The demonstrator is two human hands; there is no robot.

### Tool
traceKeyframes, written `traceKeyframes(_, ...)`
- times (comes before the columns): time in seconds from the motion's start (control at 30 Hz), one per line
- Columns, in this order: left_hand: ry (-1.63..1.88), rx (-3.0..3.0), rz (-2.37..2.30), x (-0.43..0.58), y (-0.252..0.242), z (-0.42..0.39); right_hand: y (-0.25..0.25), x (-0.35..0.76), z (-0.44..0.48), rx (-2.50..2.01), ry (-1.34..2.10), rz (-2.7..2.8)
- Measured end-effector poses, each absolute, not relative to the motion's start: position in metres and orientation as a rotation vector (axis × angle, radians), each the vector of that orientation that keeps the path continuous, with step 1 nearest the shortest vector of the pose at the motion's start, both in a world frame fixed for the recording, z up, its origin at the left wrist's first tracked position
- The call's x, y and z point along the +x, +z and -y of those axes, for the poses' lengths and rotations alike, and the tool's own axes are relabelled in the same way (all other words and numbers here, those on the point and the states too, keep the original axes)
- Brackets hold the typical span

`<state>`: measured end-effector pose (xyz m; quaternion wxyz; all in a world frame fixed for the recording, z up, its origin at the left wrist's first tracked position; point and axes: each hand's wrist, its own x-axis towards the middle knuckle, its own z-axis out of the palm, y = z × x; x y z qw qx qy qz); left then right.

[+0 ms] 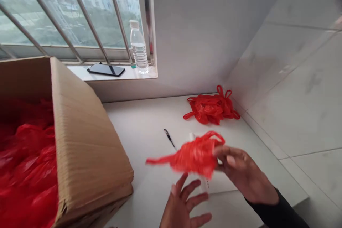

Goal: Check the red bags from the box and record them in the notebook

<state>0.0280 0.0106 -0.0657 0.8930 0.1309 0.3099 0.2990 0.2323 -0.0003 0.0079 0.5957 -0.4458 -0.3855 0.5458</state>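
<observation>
A red plastic bag (193, 156), crumpled and slightly blurred, hangs over the white table with its handles sticking out. My right hand (240, 167) pinches the bag's right edge between thumb and fingers. Just below the bag, my left hand (184, 203) has its fingers spread and holds nothing. Partly hidden under the bag lies a white sheet of paper (221, 183). A black pen (169, 136) rests to the left of the paper. Farther back, near the wall corner, sits a pile of red plastic bags (211, 108).
At the left stands an open cardboard box (88, 139) with red plastic bags (32, 160) inside. On the window sill are a phone (106, 69) and a water bottle (139, 51). A tiled wall (301, 89) bounds the table (141, 121) on the right.
</observation>
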Motion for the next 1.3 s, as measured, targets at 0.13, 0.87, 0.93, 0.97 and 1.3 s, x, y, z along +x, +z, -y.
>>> traceKeyframes(0.13,0.809,0.236,-0.629,0.026,-0.064,-0.009,-0.013,0.222,0.038,-1.268,1.609,1.154)
traceKeyframes(0.87,0.827,1.567,-1.399,-0.051,-0.094,0.004,-0.068,0.173,0.01,-1.528,1.011,1.764)
traceKeyframes(0.93,0.707,1.951,-1.334,-0.04,-0.097,0.0,-0.069,0.169,0.012,-1.515,1.007,1.768)
traceKeyframes(0.97,0.696,2.057,-1.277,-0.035,-0.1,-0.002,-0.069,0.17,0.013,-1.514,1.007,1.764)
traceKeyframes(1.3,0.849,1.905,-1.587,-0.052,-0.102,0.001,-0.071,0.219,0.016,-1.847,0.846,1.371)
